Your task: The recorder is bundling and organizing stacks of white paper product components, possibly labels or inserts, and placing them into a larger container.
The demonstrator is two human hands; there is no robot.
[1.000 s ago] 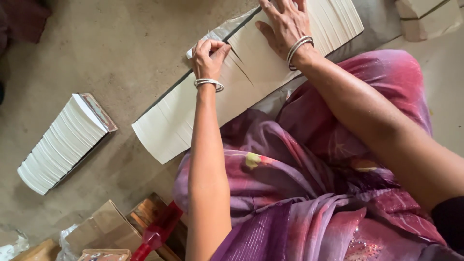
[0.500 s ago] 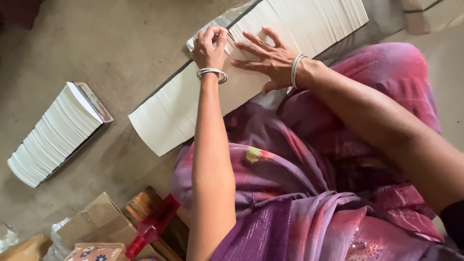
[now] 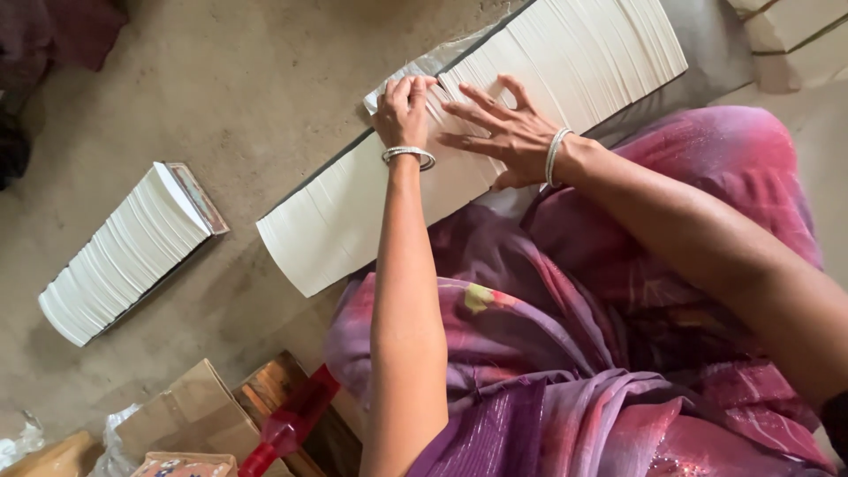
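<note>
On a bare concrete floor (image 3: 221, 79), seen from above, a person sits with legs wrapped in purple and pink cloth (image 3: 601, 353). Across the floor in front of the knees runs a long row of white cards (image 3: 565, 53), standing on edge and packed tight, slanting from lower left to upper right. Both hands work at a point near the middle of this row. Further left, well apart, lies a shorter stack (image 3: 124, 256) of the same cards, fanned slightly, with a printed face on its end; judging by this, one batch seems already split off and most of the row remains. At the bottom left sit cardboard boxes (image 3: 185, 415) and a red bottle (image 3: 287, 424). The right hand (image 3: 503, 132) lies flat on the card edges, fingers spread wide. The left hand (image 3: 404, 110), bangle at the wrist, curls its fingertips narrowly into the row, pinching or parting cards there.
</note>
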